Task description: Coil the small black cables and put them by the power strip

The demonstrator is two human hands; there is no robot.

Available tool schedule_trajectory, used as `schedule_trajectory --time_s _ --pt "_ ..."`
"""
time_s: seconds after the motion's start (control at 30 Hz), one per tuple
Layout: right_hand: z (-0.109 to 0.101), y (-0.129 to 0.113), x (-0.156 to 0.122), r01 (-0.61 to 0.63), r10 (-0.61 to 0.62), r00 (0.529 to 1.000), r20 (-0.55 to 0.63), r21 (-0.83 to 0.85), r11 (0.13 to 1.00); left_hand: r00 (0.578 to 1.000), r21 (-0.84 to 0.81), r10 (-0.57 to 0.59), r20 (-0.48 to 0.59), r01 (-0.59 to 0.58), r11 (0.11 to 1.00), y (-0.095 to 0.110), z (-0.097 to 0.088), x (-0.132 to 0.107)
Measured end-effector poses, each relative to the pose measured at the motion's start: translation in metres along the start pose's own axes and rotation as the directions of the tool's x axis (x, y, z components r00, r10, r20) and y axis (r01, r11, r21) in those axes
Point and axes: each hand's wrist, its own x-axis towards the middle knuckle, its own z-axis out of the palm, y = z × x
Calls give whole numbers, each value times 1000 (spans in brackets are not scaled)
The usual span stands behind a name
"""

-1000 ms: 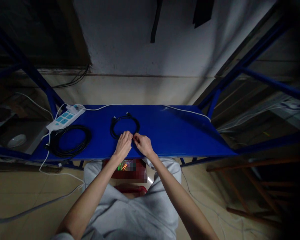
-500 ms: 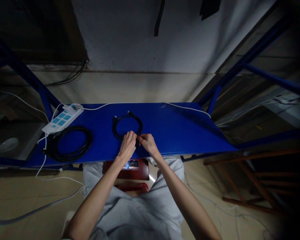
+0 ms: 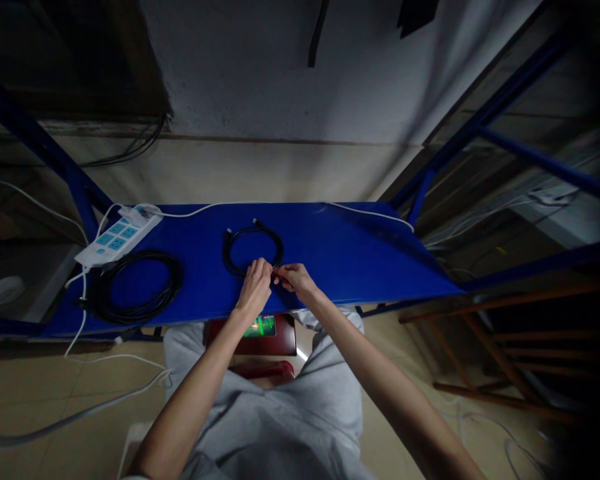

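A small coiled black cable (image 3: 282, 248) lies on the blue tabletop (image 3: 340, 247), its two plug ends pointing away from me at the far side of the loop. My left hand (image 3: 255, 285) is closed over the near side of this coil, with its fingertips hidden beneath the knuckles. Right beside it, my right hand (image 3: 295, 279) has thumb and finger pinched together at the coil's near right edge. Whatever sits in that pinch is too small and dark to name. The fingers of both hands almost touch.
A larger coil of black cable (image 3: 173, 293) lies to the left, by a white power strip (image 3: 120, 237) with blue sockets. A thin white cord (image 3: 365, 211) runs along the back edge. Below the table, a lit screen (image 3: 264, 326) shows between my knees. A wooden chair (image 3: 500, 360) stands right.
My right hand has turned slightly and its fingers have shifted at the coil's edge. My left hand stays on the coil. The lit screen's picture has gone from blue to green.
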Motion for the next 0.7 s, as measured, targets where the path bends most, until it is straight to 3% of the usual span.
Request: schedule_trajectory --time_s 0.47,0.7 --pt "13 -5 -2 -61 72 978 -194 60 996 999 -97 5 -37 -8 995 -8 6 -2" --pt "14 -3 0 3 -23 980 -196 -101 995 986 -345 -116 -117 69 936 -18 11 4"
